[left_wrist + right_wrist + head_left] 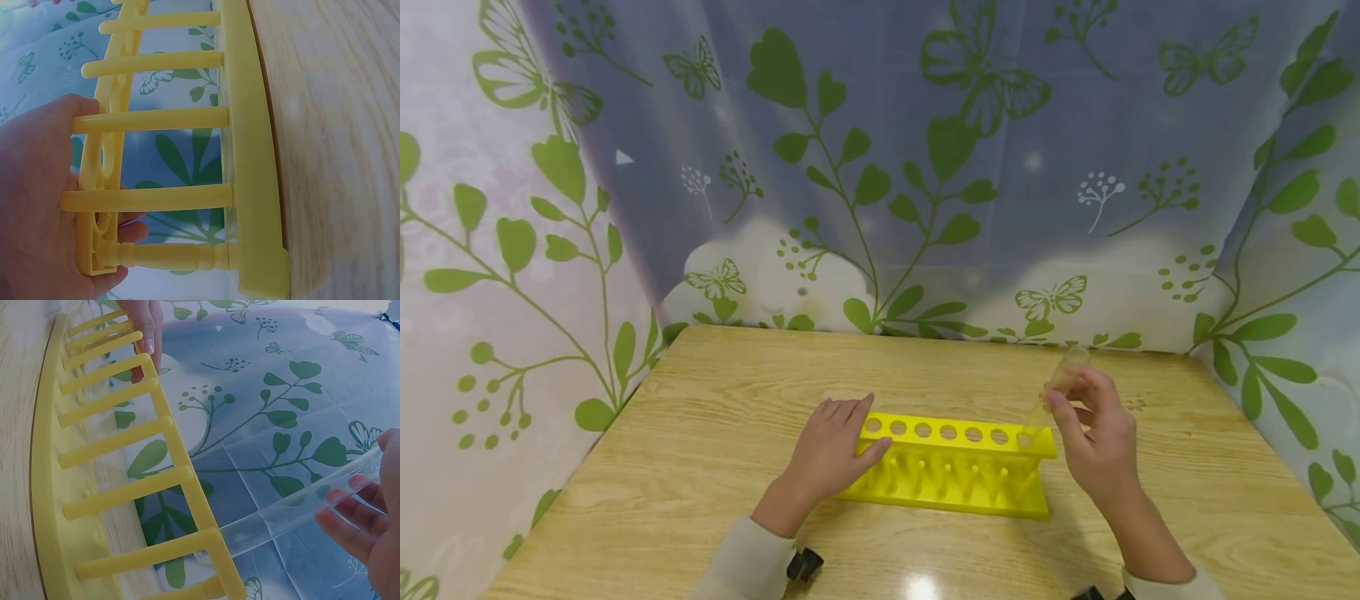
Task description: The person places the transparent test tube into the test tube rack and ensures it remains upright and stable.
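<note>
A yellow test tube rack [951, 502] stands upright on the table, with a row of round holes along its top bar and pegs below. My left hand [829, 446] grips the left end of that top bar, the thumb in front and the other fingers behind, as the left wrist view shows. A clear test tube [275, 509] is pinched near its upper part by my right hand [1103, 437]. The tube leans to the right, its lower end at the rack's rightmost hole. In the right wrist view its tip appears just inside the top bar.
Under the rack lies a light wood-grain table [715, 400]. A curtain [880, 250] printed with green leaves and butterflies hangs along the table's back edge, with similar cloth [512, 333] at both sides.
</note>
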The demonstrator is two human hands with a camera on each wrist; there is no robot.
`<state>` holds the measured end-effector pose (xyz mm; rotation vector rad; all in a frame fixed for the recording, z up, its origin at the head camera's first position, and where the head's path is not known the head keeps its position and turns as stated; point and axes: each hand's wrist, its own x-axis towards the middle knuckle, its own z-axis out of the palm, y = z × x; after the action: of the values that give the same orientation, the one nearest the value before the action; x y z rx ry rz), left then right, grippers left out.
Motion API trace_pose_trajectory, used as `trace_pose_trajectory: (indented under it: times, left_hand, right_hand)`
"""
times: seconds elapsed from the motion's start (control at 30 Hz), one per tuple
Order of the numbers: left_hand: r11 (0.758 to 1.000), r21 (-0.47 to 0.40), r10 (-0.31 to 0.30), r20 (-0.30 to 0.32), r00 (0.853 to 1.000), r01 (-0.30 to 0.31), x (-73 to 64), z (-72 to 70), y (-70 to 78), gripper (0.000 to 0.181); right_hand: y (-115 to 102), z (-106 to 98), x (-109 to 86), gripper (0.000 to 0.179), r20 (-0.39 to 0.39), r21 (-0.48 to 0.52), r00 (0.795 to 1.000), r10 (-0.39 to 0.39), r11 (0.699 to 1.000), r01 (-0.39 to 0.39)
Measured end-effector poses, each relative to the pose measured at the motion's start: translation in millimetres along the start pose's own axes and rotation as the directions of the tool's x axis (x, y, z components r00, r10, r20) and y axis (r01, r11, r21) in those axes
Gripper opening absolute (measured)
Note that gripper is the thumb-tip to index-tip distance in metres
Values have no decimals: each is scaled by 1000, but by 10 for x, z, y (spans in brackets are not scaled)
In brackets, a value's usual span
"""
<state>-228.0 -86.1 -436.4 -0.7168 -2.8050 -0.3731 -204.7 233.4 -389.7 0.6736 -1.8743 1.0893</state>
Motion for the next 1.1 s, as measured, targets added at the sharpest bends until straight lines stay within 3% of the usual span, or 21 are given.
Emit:
trace_pose_trajectory:
  times: [0.63, 1.1]
  left_hand:
    - [1000, -8, 5, -14, 1000, -5, -4, 8, 0, 69]
    - [1000, -6, 10, -34, 999, -10, 0, 9, 2, 68]
  right_hand:
    - [-22, 3, 0, 25, -7, -36, 1000, 17, 999, -17]
    - [-53, -26, -1, 24, 33, -66, 994, 100, 993, -98]
